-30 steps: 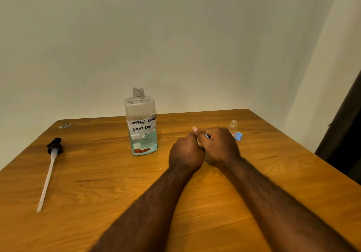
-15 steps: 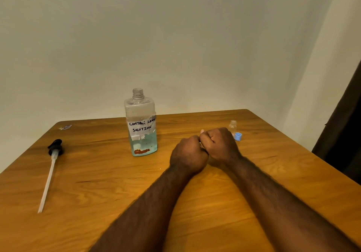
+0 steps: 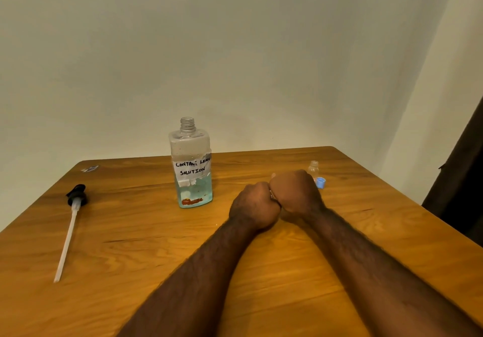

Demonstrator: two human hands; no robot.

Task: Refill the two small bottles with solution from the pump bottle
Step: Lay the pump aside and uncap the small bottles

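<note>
Two hands at work, mid-table, right of centre. Left hand point(image 3: 254, 206) and right hand point(image 3: 296, 193) are both balled up, fingers curled under, knuckles pressed against each other. A pale sliver point(image 3: 272, 194) shows in the seam between them; cannot tell what it is, or which hand has it.

Step, as I read it: preparation, not pouring. Likely the second small bottle is inside that double grip, its cap being twisted. That is a guess, since only one small bottle is in sight.

Next move calls for: the cap off and set down, the little bottle stood upright, then the big one lifted and tipped slowly. Wide neck into narrow neck, so spill is the risk.

Containers:
- pump bottle point(image 3: 192, 154): upright on the table point(image 3: 130, 271), left of the hands and apart from them. Threaded neck is open. Blue-green solution fills only the lower part, clear above. Taped label point(image 3: 193, 168) is hand-lettered "SOLUTION". Reddish-brown patch at the base, nature unclear
- pump head point(image 3: 76, 196) with its dip tube point(image 3: 66, 242): lying flat, far left, well apart from the bottle
- small bottle point(image 3: 313, 168): clear, uncapped, upright just behind the right hand. Too small to read any level
- blue cap point(image 3: 321, 182): on the wood just beside that bottle

Small scrap point(image 3: 90, 168) at the far left corner
</note>
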